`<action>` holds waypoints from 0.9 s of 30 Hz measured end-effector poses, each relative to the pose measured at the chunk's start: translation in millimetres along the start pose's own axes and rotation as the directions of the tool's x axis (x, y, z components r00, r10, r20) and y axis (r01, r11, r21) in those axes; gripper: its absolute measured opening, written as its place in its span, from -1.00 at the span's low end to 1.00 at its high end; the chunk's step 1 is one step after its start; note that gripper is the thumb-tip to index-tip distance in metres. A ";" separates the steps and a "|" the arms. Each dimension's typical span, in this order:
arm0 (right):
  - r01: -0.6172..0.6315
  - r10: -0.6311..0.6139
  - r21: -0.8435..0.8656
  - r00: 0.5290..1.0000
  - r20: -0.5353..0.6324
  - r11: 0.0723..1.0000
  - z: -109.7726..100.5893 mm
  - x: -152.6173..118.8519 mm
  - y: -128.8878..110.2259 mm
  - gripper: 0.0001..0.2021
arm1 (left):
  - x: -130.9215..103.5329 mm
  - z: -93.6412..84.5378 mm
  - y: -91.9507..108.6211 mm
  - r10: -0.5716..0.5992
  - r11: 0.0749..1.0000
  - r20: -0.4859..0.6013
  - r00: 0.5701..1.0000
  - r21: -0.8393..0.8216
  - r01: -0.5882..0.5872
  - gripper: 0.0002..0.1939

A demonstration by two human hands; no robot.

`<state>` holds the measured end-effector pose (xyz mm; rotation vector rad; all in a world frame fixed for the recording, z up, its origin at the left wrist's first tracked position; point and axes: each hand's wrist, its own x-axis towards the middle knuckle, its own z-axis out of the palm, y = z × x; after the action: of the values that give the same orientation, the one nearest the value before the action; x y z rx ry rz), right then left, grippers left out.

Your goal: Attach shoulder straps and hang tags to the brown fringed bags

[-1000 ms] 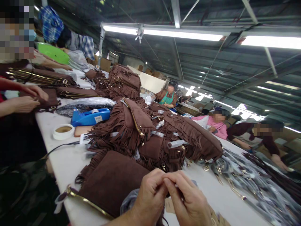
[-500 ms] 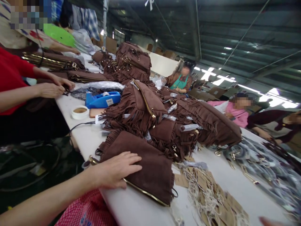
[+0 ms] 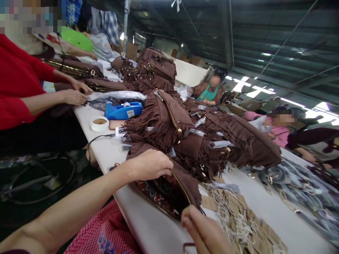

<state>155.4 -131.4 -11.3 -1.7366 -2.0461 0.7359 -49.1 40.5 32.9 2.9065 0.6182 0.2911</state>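
A brown suede-like fringed bag [image 3: 182, 170] lies near the table's front edge with its gold zipper parted. Through the mouth shows a patterned lining [image 3: 159, 192]. My left hand [image 3: 149, 165] is closed on the upper rim of that mouth and lifts it. At the right end of the zipper, my right hand [image 3: 205, 229] has its fingers curled on the bag's corner; this hand is slightly blurred. Just right of the bag lies a heap of brown paper tags [image 3: 238, 215] with white strings.
More fringed bags [image 3: 169, 113] are piled behind. A blue tape dispenser [image 3: 123, 111], a tape roll [image 3: 100, 123] and a cable [image 3: 102, 137] lie to the left. Straps with gold hooks [image 3: 299, 190] cover the right side. A co-worker in red [image 3: 23, 84] works at the left; others sit across.
My left hand went from resting flat on the bag to gripping its rim, and the bag's mouth now gapes. My right hand came in from the lower right to the zipper's end.
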 end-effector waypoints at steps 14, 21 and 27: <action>-0.012 0.021 -0.298 0.999 0.028 0.955 32.5 16.9 17.6 -0.72 | 2.3 -2.1 6.9 0.052 0.994 -0.188 0.981 0.102 -0.034 -0.86; 0.099 -0.106 -0.048 0.980 -0.166 0.994 9.9 18.8 17.8 -0.75 | -17.6 51.3 48.6 0.170 0.978 -0.022 0.985 -0.118 -0.172 -0.84; -0.074 0.065 -0.031 0.970 -0.232 0.997 6.4 16.6 12.8 -0.70 | -1.9 94.8 32.6 -0.045 0.967 -0.058 0.997 -0.252 0.029 -0.54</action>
<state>158.9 -114.8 -25.1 -1.8298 -1.8631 0.4891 -17.2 -0.2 -53.0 2.6492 0.5971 0.4258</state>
